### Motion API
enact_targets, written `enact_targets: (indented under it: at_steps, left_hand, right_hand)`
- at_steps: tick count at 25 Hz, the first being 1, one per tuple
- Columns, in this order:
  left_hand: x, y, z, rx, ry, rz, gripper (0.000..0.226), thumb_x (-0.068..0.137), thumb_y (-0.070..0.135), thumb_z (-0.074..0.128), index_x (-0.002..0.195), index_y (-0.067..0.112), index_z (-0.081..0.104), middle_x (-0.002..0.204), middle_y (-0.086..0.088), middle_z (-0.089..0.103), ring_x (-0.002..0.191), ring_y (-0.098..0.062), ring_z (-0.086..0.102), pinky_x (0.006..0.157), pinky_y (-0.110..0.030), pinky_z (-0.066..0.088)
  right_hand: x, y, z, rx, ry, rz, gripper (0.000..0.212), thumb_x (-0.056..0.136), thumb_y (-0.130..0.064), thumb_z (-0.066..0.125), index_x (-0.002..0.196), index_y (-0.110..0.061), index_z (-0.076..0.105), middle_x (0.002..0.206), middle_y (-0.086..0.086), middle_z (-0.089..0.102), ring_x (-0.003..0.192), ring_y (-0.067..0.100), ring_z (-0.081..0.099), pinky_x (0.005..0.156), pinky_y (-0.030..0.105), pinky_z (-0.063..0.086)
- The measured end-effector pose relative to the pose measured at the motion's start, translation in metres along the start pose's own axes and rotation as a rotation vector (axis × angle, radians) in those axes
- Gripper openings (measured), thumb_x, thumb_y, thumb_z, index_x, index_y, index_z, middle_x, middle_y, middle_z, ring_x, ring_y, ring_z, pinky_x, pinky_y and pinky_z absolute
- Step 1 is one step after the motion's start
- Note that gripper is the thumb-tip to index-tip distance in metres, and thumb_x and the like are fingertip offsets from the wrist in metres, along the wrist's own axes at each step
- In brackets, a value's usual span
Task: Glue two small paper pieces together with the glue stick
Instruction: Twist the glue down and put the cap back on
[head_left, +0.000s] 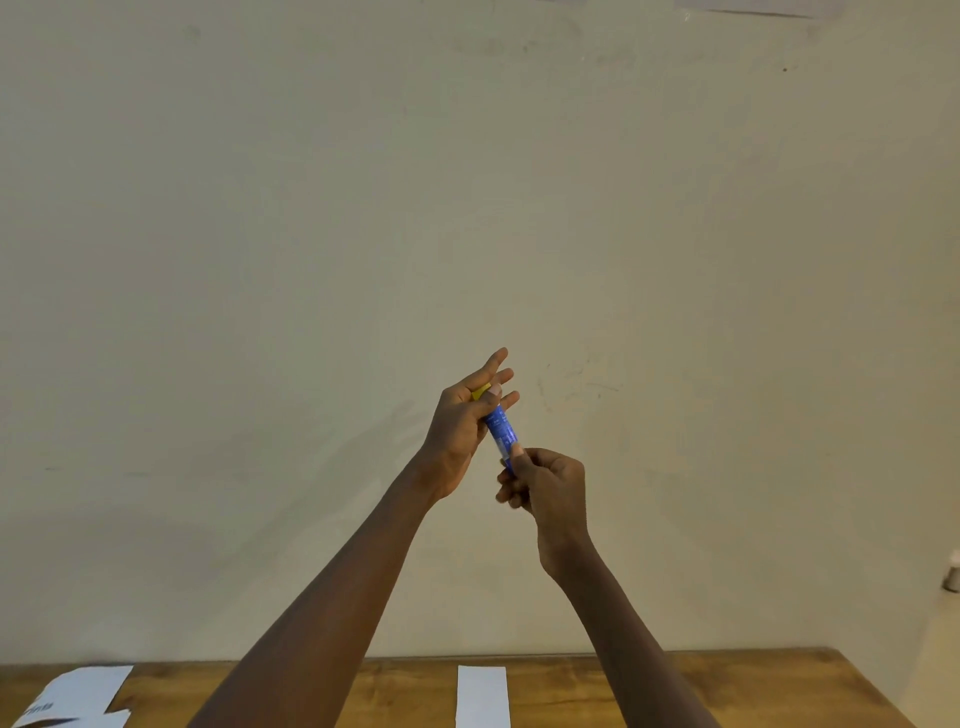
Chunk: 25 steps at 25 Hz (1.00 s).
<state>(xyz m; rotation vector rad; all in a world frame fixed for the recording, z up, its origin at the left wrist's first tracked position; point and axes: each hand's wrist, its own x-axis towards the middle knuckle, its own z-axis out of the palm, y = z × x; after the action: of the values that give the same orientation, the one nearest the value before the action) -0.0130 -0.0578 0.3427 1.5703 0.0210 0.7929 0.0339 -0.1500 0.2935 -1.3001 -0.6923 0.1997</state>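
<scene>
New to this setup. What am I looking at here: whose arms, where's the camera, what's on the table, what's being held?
There is no machine: these are a person's two bare arms, filmed by one wide-angle camera worn on their head. Both hands are raised in front of a plain wall. The left hand grips the yellow end of a blue glue stick; the right hand pinches its lower end. Whether the cap is on, I cannot tell. Below, on the wooden table, lie a white paper strip and, at far left, a cut paper piece with some print.
</scene>
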Motion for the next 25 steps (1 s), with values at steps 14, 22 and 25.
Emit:
enact_targets:
  at_steps: [14, 22, 25]
  left_hand:
    - [-0.013, -0.049, 0.014, 0.26, -0.001, -0.017, 0.049, 0.092, 0.014, 0.046, 0.139, 0.02, 0.031, 0.146, 0.0, 0.037, 0.133, -0.02, 0.036, 0.098, -0.025, 0.038]
    - [-0.032, -0.132, -0.022, 0.462, 0.03, -0.375, 0.071, 0.086, 0.021, 0.058, 0.143, 0.023, 0.015, 0.153, -0.004, 0.021, 0.139, -0.027, 0.025, 0.108, -0.037, 0.029]
    - [-0.05, -0.183, -0.041, 0.647, 0.033, -0.493, 0.072, 0.086, 0.019, 0.058, 0.143, 0.017, 0.015, 0.152, -0.009, 0.024, 0.139, -0.026, 0.026, 0.109, -0.035, 0.027]
  right_hand:
    - [0.019, 0.039, -0.02, -0.544, -0.162, -0.163, 0.021, 0.086, -0.02, 0.055, 0.092, 0.0, 0.059, 0.085, 0.016, 0.055, 0.074, 0.017, 0.044, 0.065, 0.023, 0.035]
    - [0.019, 0.12, -0.054, -0.541, -0.121, 0.118, 0.024, 0.08, -0.016, 0.065, 0.088, 0.007, 0.061, 0.079, 0.019, 0.061, 0.07, 0.026, 0.05, 0.067, 0.028, 0.037]
    - [0.019, 0.161, -0.071, -0.603, -0.082, 0.188, 0.024, 0.079, -0.014, 0.066, 0.088, 0.008, 0.061, 0.088, 0.026, 0.065, 0.072, 0.027, 0.052, 0.07, 0.031, 0.039]
